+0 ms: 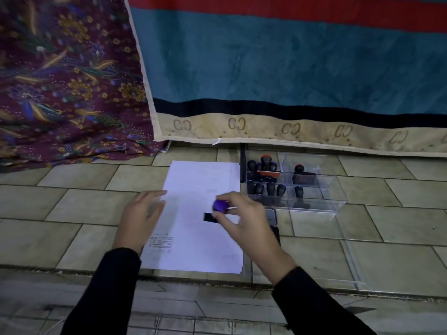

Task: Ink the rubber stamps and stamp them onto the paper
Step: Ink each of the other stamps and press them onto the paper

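Right hand (244, 221): our fingers pinch the purple-topped stamp (219, 209) over the paper (193, 238).
Left hand (142, 213): open, flat on the paper's left edge.
Risk: a tilted or sliding press smears the print.

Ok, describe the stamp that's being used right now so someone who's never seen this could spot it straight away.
Find the white paper on the tiled floor. Over its right half, the right hand grips a stamp by its purple knob, with a black rectangular base below. The other stamps sit in the clear box to the right, with black or orange-topped handles; none is purple.
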A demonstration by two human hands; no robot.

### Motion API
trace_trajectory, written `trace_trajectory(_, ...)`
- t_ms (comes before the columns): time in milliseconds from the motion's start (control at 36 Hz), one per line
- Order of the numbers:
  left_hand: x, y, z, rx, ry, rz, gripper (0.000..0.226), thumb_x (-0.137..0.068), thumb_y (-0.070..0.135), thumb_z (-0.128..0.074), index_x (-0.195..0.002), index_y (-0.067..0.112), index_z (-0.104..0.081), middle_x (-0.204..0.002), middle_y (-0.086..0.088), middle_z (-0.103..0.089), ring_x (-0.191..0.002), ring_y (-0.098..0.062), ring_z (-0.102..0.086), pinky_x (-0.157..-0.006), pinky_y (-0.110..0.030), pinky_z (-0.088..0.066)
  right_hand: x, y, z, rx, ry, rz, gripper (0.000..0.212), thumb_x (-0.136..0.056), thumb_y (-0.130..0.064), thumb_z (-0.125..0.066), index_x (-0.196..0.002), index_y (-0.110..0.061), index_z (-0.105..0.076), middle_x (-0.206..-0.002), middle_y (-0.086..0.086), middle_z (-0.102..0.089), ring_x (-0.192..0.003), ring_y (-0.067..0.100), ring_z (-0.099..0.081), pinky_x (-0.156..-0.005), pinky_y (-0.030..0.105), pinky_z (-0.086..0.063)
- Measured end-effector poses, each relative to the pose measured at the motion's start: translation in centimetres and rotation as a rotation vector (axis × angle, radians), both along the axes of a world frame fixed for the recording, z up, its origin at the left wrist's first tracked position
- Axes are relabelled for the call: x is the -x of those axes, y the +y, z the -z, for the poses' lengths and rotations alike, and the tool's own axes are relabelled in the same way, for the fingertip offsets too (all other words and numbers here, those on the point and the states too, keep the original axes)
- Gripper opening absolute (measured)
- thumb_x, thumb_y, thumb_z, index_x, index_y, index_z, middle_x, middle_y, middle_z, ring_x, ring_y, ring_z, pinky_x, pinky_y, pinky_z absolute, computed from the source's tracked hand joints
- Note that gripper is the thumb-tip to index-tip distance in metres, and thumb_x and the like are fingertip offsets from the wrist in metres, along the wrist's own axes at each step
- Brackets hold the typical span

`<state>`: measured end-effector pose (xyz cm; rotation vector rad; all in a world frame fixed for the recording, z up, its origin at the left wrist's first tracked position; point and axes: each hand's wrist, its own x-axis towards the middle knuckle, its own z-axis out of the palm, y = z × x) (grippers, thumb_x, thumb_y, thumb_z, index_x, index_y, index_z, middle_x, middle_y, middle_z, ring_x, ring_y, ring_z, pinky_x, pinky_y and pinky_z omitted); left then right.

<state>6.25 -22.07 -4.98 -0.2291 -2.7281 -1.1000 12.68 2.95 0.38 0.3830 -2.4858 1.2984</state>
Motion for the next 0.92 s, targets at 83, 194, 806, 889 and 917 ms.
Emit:
trace_trajectory(83, 0.6, -2.0, 1.2, 0.158, 0.015, 0.004, 0.025, -0.094, 0.014, -0.06, -0.117, 0.019, -0.068, -0.12, 0.003, -0.064, -0.111, -0.024, -0.057, -0.095, -0.04, -0.046, 1.6, -3.7, 0.0, -0.01, -0.036, -0.119, 0.025, -0.087, -0.014, -0.065, -0.11, -0.011, -0.06, -0.105, 0.004, -0.063, -0.09, 0.013, -0.063, -0.085, 0.029, -0.054)
trace_trajectory(194, 1.1, -2.7, 2.3, 0.285, 0.059, 0.028, 0.024, -0.089, 0.009, -0.066, -0.111, 0.016, -0.072, -0.119, -0.006, -0.066, -0.11, -0.031, -0.058, -0.093, -0.043, -0.045, 2.9, -7.5, 0.7, -0.111, -0.05, -0.174, 0.022, -0.09, -0.013, -0.059, -0.111, -0.007, -0.057, -0.104, 0.012, -0.06, -0.091, 0.026, -0.06, -0.083, 0.037, -0.05)
trace_trajectory(806, 1.2, -2.7, 3.1, 0.117, 0.025, -0.038, 0.04, -0.081, -0.005, -0.067, -0.11, 0.021, -0.072, -0.124, -0.004, -0.065, -0.116, -0.033, -0.055, -0.102, -0.053, -0.036, 3.6, -11.2, 2.7, -0.356, 0.014, -0.249, 0.015, -0.091, -0.005, -0.053, -0.104, 0.001, -0.057, -0.109, 0.018, -0.055, -0.097, 0.031, -0.053, -0.076, 0.033, -0.043)
trace_trajectory(889, 1.2, -2.7, 3.1, 0.105, 0.035, -0.028, 0.042, -0.08, -0.007, -0.067, -0.11, 0.022, -0.073, -0.124, -0.004, -0.065, -0.116, -0.032, -0.055, -0.103, -0.055, -0.035, 3.5, -11.6, 2.9, -0.406, 0.072, -0.261, 0.012, -0.087, 0.005, -0.052, -0.098, 0.003, -0.057, -0.108, 0.021, -0.056, -0.095, 0.034, -0.053, -0.074, 0.037, -0.044)
trace_trajectory(917, 1.1, -2.6, 3.1, 0.1, 0.034, -0.025, 0.043, -0.079, -0.007, -0.068, -0.11, 0.023, -0.073, -0.123, -0.003, -0.065, -0.116, -0.031, -0.055, -0.103, -0.055, -0.035, 3.5, -11.6, 3.0, -0.421, 0.086, -0.262, 0.014, -0.085, 0.008, -0.052, -0.097, 0.003, -0.057, -0.108, 0.022, -0.056, -0.093, 0.035, -0.054, -0.072, 0.038, -0.045)
